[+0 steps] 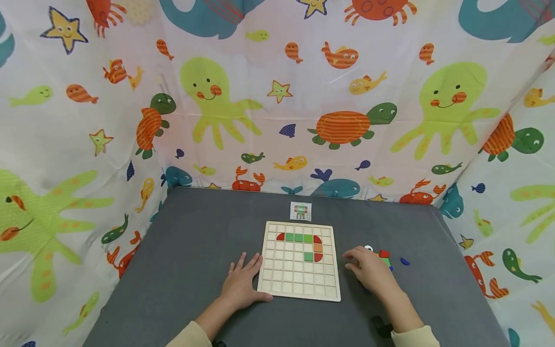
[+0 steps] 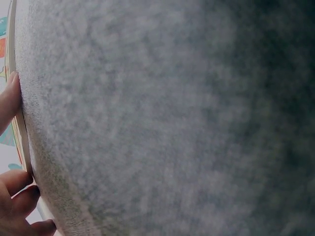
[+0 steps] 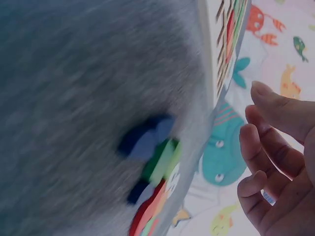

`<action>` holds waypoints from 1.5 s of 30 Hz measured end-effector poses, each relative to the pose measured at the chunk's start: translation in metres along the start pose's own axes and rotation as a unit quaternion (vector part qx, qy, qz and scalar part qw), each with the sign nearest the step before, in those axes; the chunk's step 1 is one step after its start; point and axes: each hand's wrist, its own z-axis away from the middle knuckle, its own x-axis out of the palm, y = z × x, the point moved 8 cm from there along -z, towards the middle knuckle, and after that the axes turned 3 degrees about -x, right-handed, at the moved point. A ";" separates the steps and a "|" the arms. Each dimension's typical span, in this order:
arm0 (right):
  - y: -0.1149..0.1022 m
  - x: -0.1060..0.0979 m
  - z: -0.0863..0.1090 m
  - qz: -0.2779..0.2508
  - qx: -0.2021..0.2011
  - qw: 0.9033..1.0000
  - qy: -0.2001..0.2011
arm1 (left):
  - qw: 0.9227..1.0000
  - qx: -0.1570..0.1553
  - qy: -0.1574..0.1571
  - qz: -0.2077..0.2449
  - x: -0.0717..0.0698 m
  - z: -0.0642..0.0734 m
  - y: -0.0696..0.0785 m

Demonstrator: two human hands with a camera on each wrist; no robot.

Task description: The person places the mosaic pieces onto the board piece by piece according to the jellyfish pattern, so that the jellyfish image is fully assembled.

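A wooden grid board lies on the grey table, bearing red rounded corner pieces, several green squares and an orange square in its upper cells. My left hand rests with spread fingers at the board's left edge, its thumb by the lower left corner. Just right of the board hovers my right hand, fingers loosely bent; the right wrist view shows nothing between them. Beside it lies a pile of loose pieces, partly hidden in the head view: a red square, green pieces and blue ones.
A small picture card with a coloured grid figure lies beyond the board. One blue piece sits apart, right of the pile. A curtain printed with sea animals hangs behind the table and along both sides.
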 end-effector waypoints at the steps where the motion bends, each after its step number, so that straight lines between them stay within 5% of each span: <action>1: 0.004 -0.002 0.003 0.003 0.004 1.000 0.004 | 1.000 0.002 0.000 0.001 0.000 0.000 0.001; 8: 0.028 -0.007 0.024 -0.008 0.040 0.999 0.006 | 1.000 0.001 -0.003 0.006 0.001 0.001 0.001; 15: 0.043 -0.011 0.035 0.005 0.026 0.999 0.031 | 1.000 -0.005 -0.002 0.004 0.000 0.001 0.001; 21: 0.056 0.001 0.036 0.007 0.038 0.999 -0.013 | 1.000 -0.008 -0.005 0.002 0.000 0.001 0.001; 45: 0.054 0.000 0.039 -0.010 0.028 0.999 -0.033 | 1.000 -0.012 -0.006 0.001 -0.002 0.001 0.002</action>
